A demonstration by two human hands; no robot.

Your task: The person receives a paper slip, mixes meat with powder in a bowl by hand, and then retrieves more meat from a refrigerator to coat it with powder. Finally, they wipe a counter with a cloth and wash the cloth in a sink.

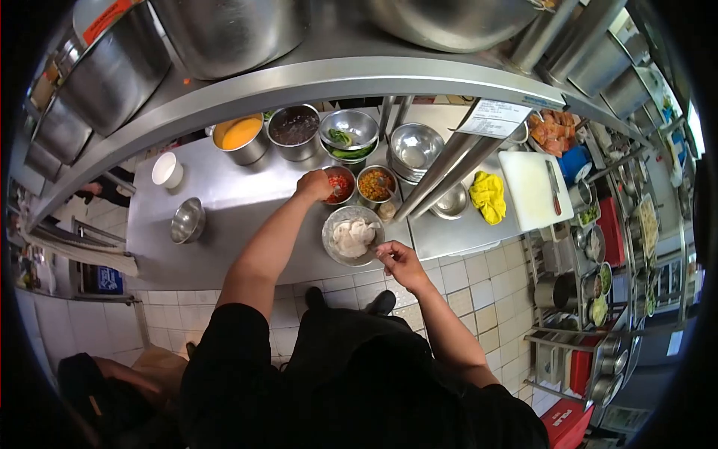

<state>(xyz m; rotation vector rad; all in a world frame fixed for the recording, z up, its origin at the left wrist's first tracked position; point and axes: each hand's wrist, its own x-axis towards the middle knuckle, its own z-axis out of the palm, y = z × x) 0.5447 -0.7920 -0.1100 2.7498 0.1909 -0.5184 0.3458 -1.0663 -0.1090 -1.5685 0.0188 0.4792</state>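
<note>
Steel surface point(224, 202), front edge: your left hand point(314, 184) is over the red-sauce bowl point(354, 179), fingers curled, grip unclear. Your right hand point(400, 258) is pinched beside the white-food bowl point(327, 243), contents unclear. The shelf ticket point(493, 116) is unreadable.

**Occluded and Unresolved Areas**

Reference item: the round metal bowl of white pieces point(326, 241).

- Directly behind the bowl, the left hand point(314, 183) overlaps the small steel container of red chopped food point(340, 201). Its fingertips are hidden, so its grasp cannot be determined.
- At the bowl's right rim, the right hand point(396, 258) has curled fingers. Anything pinched is too small to resolve.
- Behind and right of the bowl, slanted steel shelf tubes point(441, 168) cover part of the stacked steel bowls point(415, 146).
- Further behind-right, the white printed ticket point(493, 116) is illegible.
- Far behind the bowl, the large steel pots point(224, 30) are cut off by the top edge.
- Far right of the bowl, the contents of the rack containers point(598, 292) are too small to identify.
</note>
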